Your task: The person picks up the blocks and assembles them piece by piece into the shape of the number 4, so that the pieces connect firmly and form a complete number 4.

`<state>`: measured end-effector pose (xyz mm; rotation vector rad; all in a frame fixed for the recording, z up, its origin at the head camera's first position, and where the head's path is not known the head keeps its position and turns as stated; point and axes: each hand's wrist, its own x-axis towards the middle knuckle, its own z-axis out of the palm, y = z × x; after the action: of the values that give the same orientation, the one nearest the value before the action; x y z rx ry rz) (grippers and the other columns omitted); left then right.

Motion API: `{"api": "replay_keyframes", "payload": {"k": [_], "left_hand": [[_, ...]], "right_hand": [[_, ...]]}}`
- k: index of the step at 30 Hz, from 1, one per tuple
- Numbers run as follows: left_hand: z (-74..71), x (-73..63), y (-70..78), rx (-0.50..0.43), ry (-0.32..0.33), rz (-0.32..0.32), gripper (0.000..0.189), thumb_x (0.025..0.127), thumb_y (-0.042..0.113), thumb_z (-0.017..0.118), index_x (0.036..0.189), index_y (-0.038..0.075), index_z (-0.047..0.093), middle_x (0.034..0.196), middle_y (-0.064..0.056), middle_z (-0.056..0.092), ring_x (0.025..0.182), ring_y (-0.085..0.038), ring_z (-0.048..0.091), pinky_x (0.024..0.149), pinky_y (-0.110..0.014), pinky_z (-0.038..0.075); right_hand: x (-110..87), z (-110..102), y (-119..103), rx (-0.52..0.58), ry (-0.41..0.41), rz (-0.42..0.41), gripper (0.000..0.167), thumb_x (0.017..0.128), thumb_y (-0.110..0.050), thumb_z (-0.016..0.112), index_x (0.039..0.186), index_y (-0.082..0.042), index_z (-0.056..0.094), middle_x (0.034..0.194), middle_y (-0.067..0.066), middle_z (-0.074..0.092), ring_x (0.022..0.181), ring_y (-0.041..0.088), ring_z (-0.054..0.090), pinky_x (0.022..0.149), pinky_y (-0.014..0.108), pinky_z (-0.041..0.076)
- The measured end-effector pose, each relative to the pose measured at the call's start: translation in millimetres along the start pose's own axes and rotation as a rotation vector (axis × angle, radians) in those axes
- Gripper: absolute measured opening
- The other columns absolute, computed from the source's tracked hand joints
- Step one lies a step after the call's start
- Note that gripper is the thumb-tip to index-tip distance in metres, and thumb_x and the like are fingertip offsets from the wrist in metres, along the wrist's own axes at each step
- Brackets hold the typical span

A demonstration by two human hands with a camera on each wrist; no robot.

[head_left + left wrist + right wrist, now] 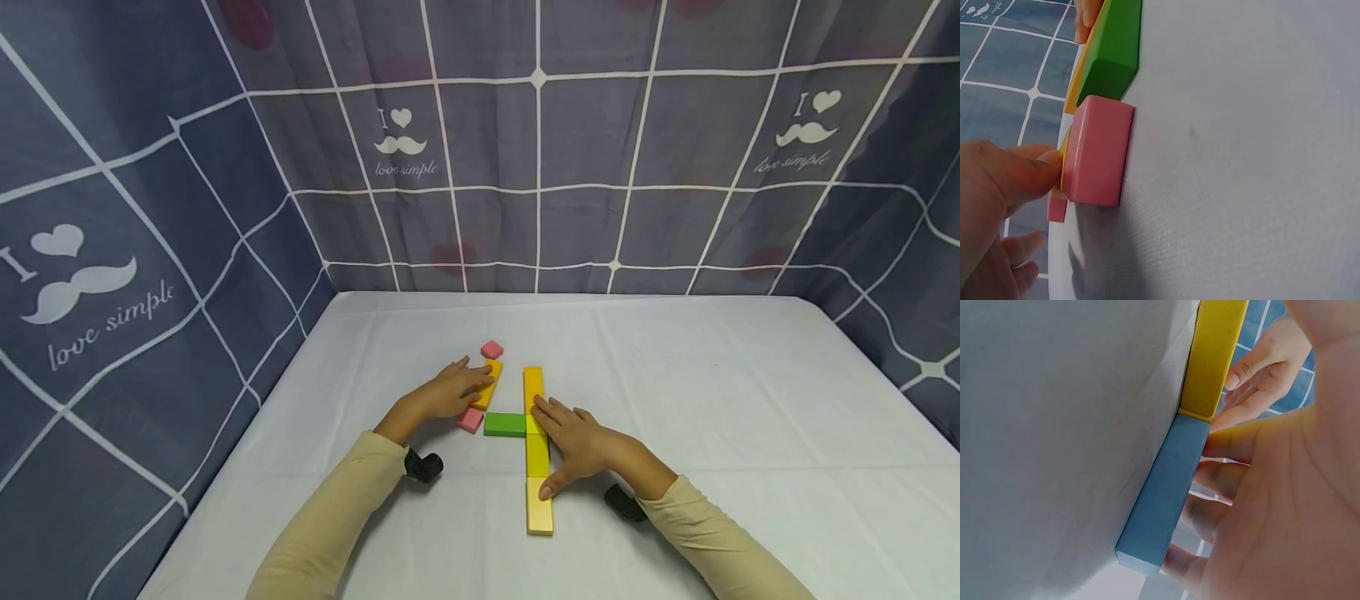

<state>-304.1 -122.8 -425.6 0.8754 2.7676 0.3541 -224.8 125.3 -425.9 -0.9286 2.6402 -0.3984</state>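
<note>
In the head view my left hand (450, 392) pinches an orange-yellow block (487, 392) that lies slanted between two pink blocks, one far (492, 349) and one near (470, 420). The left wrist view shows my thumb against that block, behind the near pink block. A green block (505, 425) reaches to a straight row of yellow blocks (537, 454). My right hand (581, 442) spreads along this row, fingertips on the far part and thumb on the pale near block (539, 517). In the right wrist view its fingers touch a blue-looking block (1163, 494) adjoining a yellow one (1213, 359).
A white cloth (712, 400) covers the table. Grey patterned curtains (487, 225) stand behind it and along both sides. Dark wrist devices sit under the left wrist (423, 467) and the right wrist (624, 503).
</note>
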Motion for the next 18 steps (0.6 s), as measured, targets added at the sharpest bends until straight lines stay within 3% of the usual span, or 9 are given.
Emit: {"api": "replay_keyframes", "payload": {"k": [18], "left_hand": [[-2.5,-1.3,-0.8,-0.017,-0.02,0.062,0.041,0.093,0.017,0.052,0.133,0.014,0.048,0.146,0.0,0.034,0.138,-0.036,0.017,0.113,-0.045,0.014]], "right_hand": [[0.1,-1.5,-0.3,-0.008,-0.01,0.005,0.119,0.06,-0.066,0.07,0.145,-0.001,0.016,0.153,0.015,0.009,0.14,0.035,0.009,0.107,0.055,0.018]]}}
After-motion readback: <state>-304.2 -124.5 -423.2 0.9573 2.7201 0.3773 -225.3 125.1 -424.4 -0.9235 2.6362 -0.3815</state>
